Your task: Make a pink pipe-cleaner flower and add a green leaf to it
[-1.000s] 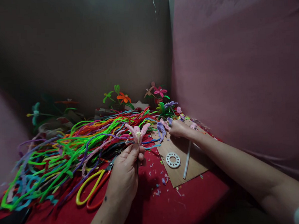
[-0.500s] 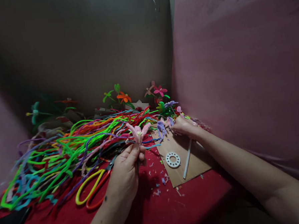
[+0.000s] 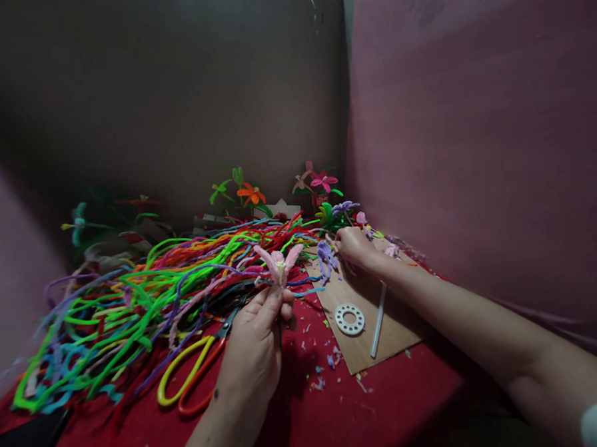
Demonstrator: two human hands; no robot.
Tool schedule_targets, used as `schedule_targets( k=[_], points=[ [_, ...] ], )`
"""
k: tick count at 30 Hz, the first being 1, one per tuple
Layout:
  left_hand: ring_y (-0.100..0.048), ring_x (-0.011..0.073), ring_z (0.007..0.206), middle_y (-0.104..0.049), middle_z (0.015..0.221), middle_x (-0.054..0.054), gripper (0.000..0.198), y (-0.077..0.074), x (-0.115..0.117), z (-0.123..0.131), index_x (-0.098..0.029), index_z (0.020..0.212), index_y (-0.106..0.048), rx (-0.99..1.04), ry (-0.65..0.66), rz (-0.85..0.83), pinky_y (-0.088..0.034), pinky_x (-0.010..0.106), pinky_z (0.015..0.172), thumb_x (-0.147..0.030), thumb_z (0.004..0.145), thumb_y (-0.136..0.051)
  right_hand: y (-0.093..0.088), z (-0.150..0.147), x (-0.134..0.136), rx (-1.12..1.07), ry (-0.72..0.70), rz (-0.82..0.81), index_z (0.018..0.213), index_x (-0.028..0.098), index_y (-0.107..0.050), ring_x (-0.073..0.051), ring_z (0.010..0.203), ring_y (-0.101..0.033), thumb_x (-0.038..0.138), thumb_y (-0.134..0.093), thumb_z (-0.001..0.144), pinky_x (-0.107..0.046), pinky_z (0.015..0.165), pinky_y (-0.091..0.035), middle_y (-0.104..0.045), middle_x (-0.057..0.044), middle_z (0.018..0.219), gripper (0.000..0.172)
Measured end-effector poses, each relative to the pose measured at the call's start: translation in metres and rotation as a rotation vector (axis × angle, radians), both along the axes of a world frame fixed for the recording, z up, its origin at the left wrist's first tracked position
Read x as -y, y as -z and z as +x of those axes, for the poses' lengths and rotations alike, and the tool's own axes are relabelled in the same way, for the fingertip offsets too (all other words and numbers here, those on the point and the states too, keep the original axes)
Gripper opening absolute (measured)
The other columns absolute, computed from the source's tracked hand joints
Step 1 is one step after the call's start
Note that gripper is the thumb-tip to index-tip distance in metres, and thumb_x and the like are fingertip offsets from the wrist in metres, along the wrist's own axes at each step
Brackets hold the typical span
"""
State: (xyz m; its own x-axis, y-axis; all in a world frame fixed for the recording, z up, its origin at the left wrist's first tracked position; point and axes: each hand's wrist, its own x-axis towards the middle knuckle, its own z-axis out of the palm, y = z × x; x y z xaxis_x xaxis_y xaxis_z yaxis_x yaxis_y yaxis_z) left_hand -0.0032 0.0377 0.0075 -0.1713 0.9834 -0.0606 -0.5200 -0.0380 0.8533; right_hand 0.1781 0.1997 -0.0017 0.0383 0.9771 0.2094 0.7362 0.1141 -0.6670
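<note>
My left hand [image 3: 261, 329] pinches the base of a pink pipe-cleaner flower [image 3: 279, 261], its petals spread upward around a pale yellow centre. Over the far part of a cardboard sheet [image 3: 358, 358], my right hand [image 3: 356, 248] reaches down with bent, closed fingers among small fuzzy pieces. Just left of those fingers lie purple pipe-cleaner petals [image 3: 326, 259]. Whatever the right fingertips hold is too small and hidden to make out. On the cardboard nearer me rest a white ring with holes [image 3: 349, 319] and a white glue stick-like rod [image 3: 378, 321].
Heaped pipe cleaners [image 3: 146, 291] in many colours cover the left side of the red cloth [image 3: 333, 422]. Scissors [image 3: 187, 383] with yellow and red handles lie beside my left wrist. Finished flowers [image 3: 251, 193] stand at the back, before the walls. Fuzz scraps are scattered near the cardboard.
My right hand has shifted slightly left and away from me across the far cardboard, toward the purple petals. The left hand still holds the pink flower; the view has shifted a little.
</note>
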Motion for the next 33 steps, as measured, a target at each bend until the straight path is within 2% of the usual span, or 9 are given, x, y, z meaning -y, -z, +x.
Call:
schedule_targets(
  k=[6, 10, 12, 15, 19, 23, 27, 30, 33],
  points=[
    [-0.046, 0.0047, 0.051, -0.057, 0.062, -0.002, 0.023, -0.002, -0.001, -0.001, -0.012, 0.071, -0.063, 0.065, -0.036, 0.02, -0.038, 0.015, 0.048, -0.024, 0.058, -0.077, -0.009, 0.007, 0.019, -0.473, -0.092, -0.042, 0.077, 0.014, -0.054, -0.014, 0.054, -0.06, 0.02, -0.046, 0.083, -0.025, 0.05, -0.046, -0.066, -0.011, 0.072, 0.012],
    [-0.05, 0.0071, 0.056, -0.058, 0.061, -0.001, 0.024, 0.0, -0.001, 0.001, -0.012, 0.069, -0.064, 0.092, -0.036, 0.027, -0.042, 0.016, 0.054, -0.024, 0.055, -0.079, -0.01, -0.007, 0.064, -0.725, -0.288, -0.137, 0.077, 0.016, -0.05, -0.011, 0.052, -0.059, 0.03, -0.047, 0.084, -0.021, 0.045, -0.043, -0.066, -0.009, 0.072, 0.016],
    [-0.053, 0.0097, 0.062, -0.061, 0.064, 0.0, 0.023, 0.001, -0.001, 0.002, -0.012, 0.07, -0.065, 0.089, -0.04, 0.018, -0.043, 0.018, 0.057, -0.023, 0.055, -0.078, -0.007, -0.019, 0.091, -1.042, -0.465, -0.296, 0.073, 0.016, -0.049, -0.01, 0.049, -0.056, 0.034, -0.058, 0.076, -0.019, 0.04, -0.038, -0.065, -0.006, 0.069, 0.021],
    [-0.057, 0.0129, 0.07, -0.064, 0.071, 0.002, 0.021, 0.002, -0.002, 0.004, -0.014, 0.075, -0.066, 0.092, -0.011, 0.036, -0.044, 0.021, 0.06, -0.02, 0.057, -0.076, -0.001, -0.039, 0.125, -1.21, -0.428, -0.411, 0.071, 0.015, -0.052, -0.005, 0.042, -0.048, 0.033, -0.067, 0.068, -0.017, 0.041, -0.034, -0.058, 0.002, 0.059, 0.023],
    [-0.058, 0.0133, 0.071, -0.066, 0.074, 0.002, 0.016, 0.001, -0.003, 0.004, -0.014, 0.071, -0.067, 0.074, 0.043, 0.061, -0.044, 0.022, 0.064, -0.019, 0.058, -0.075, 0.007, -0.056, 0.15, -1.189, -0.387, -0.454, 0.07, 0.016, -0.053, -0.004, 0.04, -0.04, 0.032, -0.067, 0.067, -0.019, 0.04, -0.029, -0.05, 0.006, 0.054, 0.021],
    [-0.055, 0.0104, 0.066, -0.065, 0.068, 0.001, 0.014, 0.0, -0.001, 0.003, -0.013, 0.065, -0.067, 0.046, -0.002, 0.011, -0.042, 0.02, 0.062, -0.021, 0.056, -0.076, 0.01, -0.059, 0.155, -1.074, -0.465, -0.397, 0.069, 0.016, -0.055, -0.006, 0.044, -0.04, 0.026, -0.067, 0.066, -0.021, 0.045, -0.03, -0.049, 0.006, 0.054, 0.016],
    [-0.051, 0.0089, 0.058, -0.063, 0.06, 0.001, 0.015, -0.002, 0.002, 0.003, -0.011, 0.061, -0.068, 0.017, 0.018, -0.014, -0.042, 0.019, 0.058, -0.022, 0.055, -0.076, 0.01, -0.056, 0.153, -0.893, -0.551, -0.224, 0.065, 0.016, -0.058, -0.009, 0.059, -0.048, 0.016, -0.063, 0.067, -0.024, 0.062, -0.038, -0.054, 0.003, 0.062, 0.006],
    [-0.05, 0.0086, 0.053, -0.062, 0.055, 0.001, 0.017, -0.004, 0.003, 0.005, -0.01, 0.058, -0.067, -0.016, 0.05, -0.023, -0.039, 0.019, 0.053, -0.024, 0.056, -0.075, 0.009, -0.054, 0.15, -0.781, -0.604, -0.107, 0.063, 0.018, -0.059, -0.013, 0.072, -0.051, 0.014, -0.063, 0.067, -0.027, 0.073, -0.039, -0.057, 0.001, 0.069, 0.007],
    [-0.053, 0.0108, 0.056, -0.062, 0.057, 0.002, 0.016, -0.005, 0.003, 0.006, -0.011, 0.059, -0.068, -0.026, 0.047, -0.007, -0.04, 0.021, 0.055, -0.025, 0.057, -0.075, 0.006, -0.053, 0.147, -0.911, -0.629, -0.216, 0.069, 0.017, -0.059, -0.013, 0.071, -0.051, 0.019, -0.069, 0.064, -0.026, 0.069, -0.039, -0.057, 0.001, 0.072, 0.011]
  ],
)
